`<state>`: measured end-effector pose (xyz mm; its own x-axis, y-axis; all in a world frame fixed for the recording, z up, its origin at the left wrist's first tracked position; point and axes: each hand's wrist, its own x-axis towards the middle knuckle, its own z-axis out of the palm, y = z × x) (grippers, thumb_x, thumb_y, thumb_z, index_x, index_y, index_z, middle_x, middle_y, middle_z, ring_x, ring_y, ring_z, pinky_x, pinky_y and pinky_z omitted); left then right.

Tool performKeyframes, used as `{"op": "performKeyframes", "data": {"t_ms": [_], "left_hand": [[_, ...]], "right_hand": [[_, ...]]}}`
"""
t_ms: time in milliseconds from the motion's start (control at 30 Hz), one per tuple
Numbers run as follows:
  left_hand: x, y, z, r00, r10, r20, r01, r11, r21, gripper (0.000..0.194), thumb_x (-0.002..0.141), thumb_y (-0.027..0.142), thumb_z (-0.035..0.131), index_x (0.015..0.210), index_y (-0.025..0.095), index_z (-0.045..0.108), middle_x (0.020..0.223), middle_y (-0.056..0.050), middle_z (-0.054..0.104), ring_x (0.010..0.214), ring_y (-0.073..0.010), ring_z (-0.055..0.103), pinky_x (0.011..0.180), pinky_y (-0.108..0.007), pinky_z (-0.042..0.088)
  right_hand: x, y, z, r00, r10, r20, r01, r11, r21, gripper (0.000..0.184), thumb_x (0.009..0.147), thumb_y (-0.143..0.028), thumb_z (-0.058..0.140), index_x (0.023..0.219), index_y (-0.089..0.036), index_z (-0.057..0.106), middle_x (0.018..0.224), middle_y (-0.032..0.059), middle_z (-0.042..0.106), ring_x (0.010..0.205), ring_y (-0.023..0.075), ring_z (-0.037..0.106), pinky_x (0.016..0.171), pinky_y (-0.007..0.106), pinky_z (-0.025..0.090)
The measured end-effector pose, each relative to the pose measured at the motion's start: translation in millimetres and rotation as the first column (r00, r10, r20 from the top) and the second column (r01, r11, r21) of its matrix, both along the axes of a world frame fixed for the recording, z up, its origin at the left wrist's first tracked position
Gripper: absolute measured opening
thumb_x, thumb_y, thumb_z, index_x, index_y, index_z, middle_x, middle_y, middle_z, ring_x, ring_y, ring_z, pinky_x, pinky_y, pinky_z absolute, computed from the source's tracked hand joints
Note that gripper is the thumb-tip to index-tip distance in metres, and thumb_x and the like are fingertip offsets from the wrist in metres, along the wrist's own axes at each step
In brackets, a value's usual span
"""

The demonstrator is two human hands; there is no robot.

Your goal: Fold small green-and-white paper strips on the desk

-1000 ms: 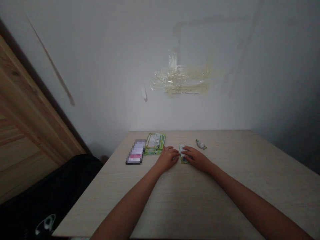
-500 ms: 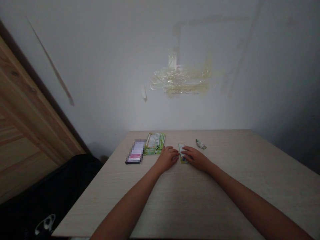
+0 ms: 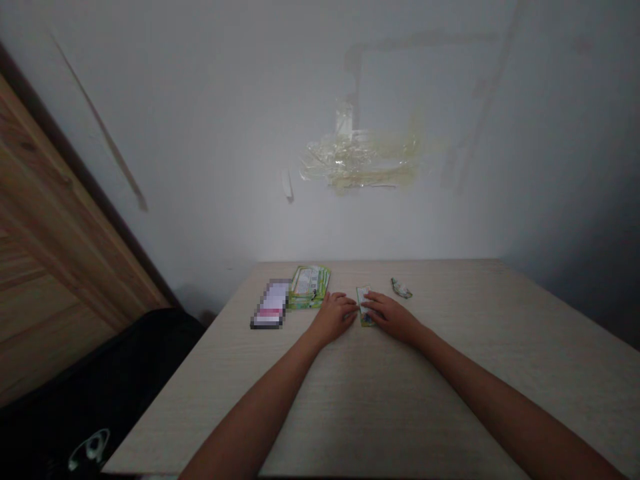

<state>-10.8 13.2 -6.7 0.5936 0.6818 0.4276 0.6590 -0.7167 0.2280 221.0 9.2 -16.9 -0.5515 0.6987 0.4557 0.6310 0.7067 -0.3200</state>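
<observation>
A narrow green-and-white packet (image 3: 367,319) lies flat on the pale wooden table, between my two hands. The fingers of my right hand (image 3: 395,315) are stretched out over its right side and cover part of it. At its left edge are the fingertips of my left hand (image 3: 336,316), fingers extended and lying low; whether they touch the packet I cannot tell. Beyond my left hand sits a stack of green-and-white packets (image 3: 309,283). Past my right hand is a small crumpled green-and-white wrapper (image 3: 401,289).
A phone (image 3: 271,304) with a blurred screen lies beside the stack, at the left. The table (image 3: 345,413) meets a grey-white wall (image 3: 210,133) bearing old tape (image 3: 360,160). Left of the table are a black bag (image 3: 125,373) and a wooden panel (image 3: 45,267).
</observation>
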Motion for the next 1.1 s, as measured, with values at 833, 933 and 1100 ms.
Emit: {"op": "performKeyframes", "data": {"t_ms": [833, 933, 1100], "left_hand": [[0.6, -3.7, 6.4, 0.998, 0.017, -0.056, -0.018, 1.000, -0.025, 0.025, 0.090, 0.029, 0.054, 0.112, 0.031, 0.067, 0.127, 0.000, 0.064, 0.127, -0.0258, 0.045, 0.112, -0.052, 0.027], [0.4, -4.0, 5.7, 0.997, 0.021, -0.075, -0.027, 0.997, -0.070, 0.026, 0.092, 0.031, 0.052, 0.115, 0.032, 0.064, 0.132, 0.000, 0.061, 0.131, -0.0266, 0.041, 0.113, -0.058, 0.021], [1.2, -0.7, 7.4, 0.995, 0.022, -0.096, -0.033, 0.992, -0.121, 0.025, 0.093, 0.034, 0.049, 0.115, 0.031, 0.063, 0.128, -0.001, 0.063, 0.132, -0.0255, 0.040, 0.114, -0.059, 0.017]], "right_hand": [[-4.4, -5.3, 7.1, 0.999, -0.023, 0.039, 0.022, 0.999, 0.027, 0.032, 0.093, -0.026, 0.051, 0.122, -0.021, 0.064, 0.136, 0.0143, 0.052, 0.128, 0.0249, 0.047, 0.109, 0.044, 0.039], [-4.3, -7.1, 8.6, 0.998, -0.053, 0.026, 0.053, 0.999, 0.008, 0.032, 0.093, -0.027, 0.052, 0.121, -0.020, 0.065, 0.134, 0.0154, 0.050, 0.126, 0.0249, 0.048, 0.108, 0.043, 0.039], [-2.4, -5.6, 7.6, 0.999, -0.038, -0.012, 0.037, 0.998, -0.047, 0.031, 0.092, -0.029, 0.053, 0.120, -0.022, 0.065, 0.127, 0.0130, 0.054, 0.121, 0.0237, 0.051, 0.106, 0.042, 0.041]]}}
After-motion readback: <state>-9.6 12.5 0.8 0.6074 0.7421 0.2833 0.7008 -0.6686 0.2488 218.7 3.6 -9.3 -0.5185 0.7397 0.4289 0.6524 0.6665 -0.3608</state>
